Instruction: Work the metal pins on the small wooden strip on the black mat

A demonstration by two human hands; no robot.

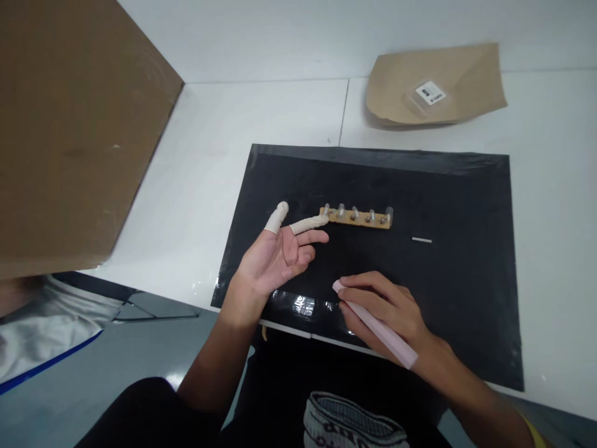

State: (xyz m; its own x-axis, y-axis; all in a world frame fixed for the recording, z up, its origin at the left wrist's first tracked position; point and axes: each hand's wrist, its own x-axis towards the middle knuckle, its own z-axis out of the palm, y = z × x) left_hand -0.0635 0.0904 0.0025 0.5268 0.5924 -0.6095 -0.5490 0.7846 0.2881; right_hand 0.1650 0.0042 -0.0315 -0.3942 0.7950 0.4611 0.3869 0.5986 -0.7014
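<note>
From the head view, we see our left hand (280, 255) spread palm-up on the black rectangular mat (461, 298), thumb and forefinger in pale finger cots. The forefinger tip touches the left end of the narrow tan strip carrying 5 small clear parts (358, 217), which lies just beyond that hand. Our right hand (389, 311) is curled around a pale pink stick (375, 325), nearer us. A small white sliver (421, 239) lies beyond the right hand. The mat rests on the white counter (209, 162).

Glossy black plastic mat (448, 186); matt brown paper bag (461, 74); smooth white table (224, 137).
</note>
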